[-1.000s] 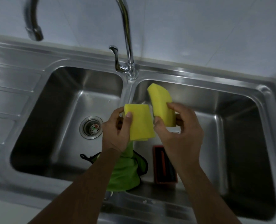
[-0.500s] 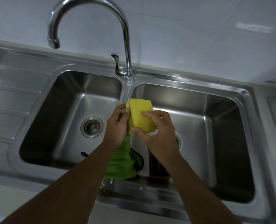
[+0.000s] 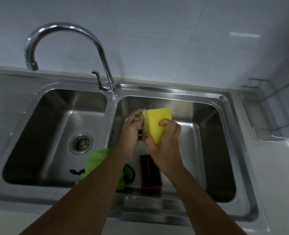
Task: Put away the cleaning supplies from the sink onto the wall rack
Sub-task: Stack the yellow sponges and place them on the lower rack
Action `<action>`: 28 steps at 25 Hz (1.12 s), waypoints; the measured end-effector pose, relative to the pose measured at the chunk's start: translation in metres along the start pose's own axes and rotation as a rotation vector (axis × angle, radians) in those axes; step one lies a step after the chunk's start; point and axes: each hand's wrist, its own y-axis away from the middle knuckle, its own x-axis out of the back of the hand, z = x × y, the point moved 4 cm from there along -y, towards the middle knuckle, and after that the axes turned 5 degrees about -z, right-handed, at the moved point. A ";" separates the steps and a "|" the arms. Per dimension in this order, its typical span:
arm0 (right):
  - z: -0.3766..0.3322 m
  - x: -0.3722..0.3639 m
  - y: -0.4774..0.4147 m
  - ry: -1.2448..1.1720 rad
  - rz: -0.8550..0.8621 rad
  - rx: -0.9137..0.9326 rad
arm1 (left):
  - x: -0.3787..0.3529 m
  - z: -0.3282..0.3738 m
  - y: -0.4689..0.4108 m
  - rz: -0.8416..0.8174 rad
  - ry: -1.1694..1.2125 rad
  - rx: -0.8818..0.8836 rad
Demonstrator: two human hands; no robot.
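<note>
Nearest the camera, both forearms extend over the front rim of the sink (image 3: pixel 157 216). Beneath the left forearm, a green cloth (image 3: pixel 96 158) lies at the near edge, straddling the divider between the basins. Just to its right, a dark red tray (image 3: pixel 150 175) rests on the floor of the right basin. Above that basin, the left hand (image 3: pixel 131 133) and right hand (image 3: pixel 164 143) meet on the yellow sponges (image 3: pixel 155 124), held pressed together as one stack. The right hand's fingers are clamped across the broad face, thumb on the near edge. The left hand's fingers are closed on the stack's left edge. The stack's long axis runs roughly upright, tilted slightly away from the camera. Farther back stands the tap (image 3: pixel 104 65) on the sink's rear rim. The rack (image 3: pixel 265 119) is mounted on the right wall, well apart from the hands and on the right hand's side. Judgement: the right hand is nearer the rack and has the fuller grip, so it suits the carry rightward. The cloth and tray are not yet put away.
</note>
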 end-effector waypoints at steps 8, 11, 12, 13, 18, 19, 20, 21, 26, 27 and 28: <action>0.042 0.108 -0.016 -0.042 0.146 -0.094 | -0.113 -0.003 -0.001 -0.222 0.014 0.049; 0.070 0.165 -0.022 -0.009 0.280 -0.104 | -0.164 -0.003 -0.006 -0.232 -0.229 -0.014; 0.081 0.187 -0.025 0.014 0.338 -0.113 | -0.180 -0.004 -0.009 -0.205 -0.327 -0.048; 0.094 0.211 -0.029 0.046 0.395 -0.119 | -0.197 -0.006 -0.013 -0.194 -0.431 -0.079; 0.154 0.305 -0.054 0.231 0.500 -0.257 | -0.285 -0.027 -0.028 -0.394 -0.944 -0.135; 0.164 0.316 -0.058 0.278 0.462 -0.274 | -0.302 -0.031 -0.030 -0.414 -1.037 -0.153; 0.173 0.323 -0.063 0.317 0.420 -0.270 | -0.318 -0.033 -0.031 -0.423 -1.111 -0.173; 0.181 0.328 -0.068 0.345 0.385 -0.250 | -0.332 -0.037 -0.033 -0.433 -1.162 -0.191; 0.207 0.329 -0.091 0.469 0.200 -0.154 | -0.377 -0.060 -0.051 -0.577 -1.381 -0.240; 0.211 0.327 -0.095 0.511 0.158 -0.142 | -0.382 -0.063 -0.056 -0.579 -1.461 -0.266; 0.214 0.325 -0.098 0.542 0.124 -0.133 | -0.387 -0.065 -0.060 -0.575 -1.540 -0.294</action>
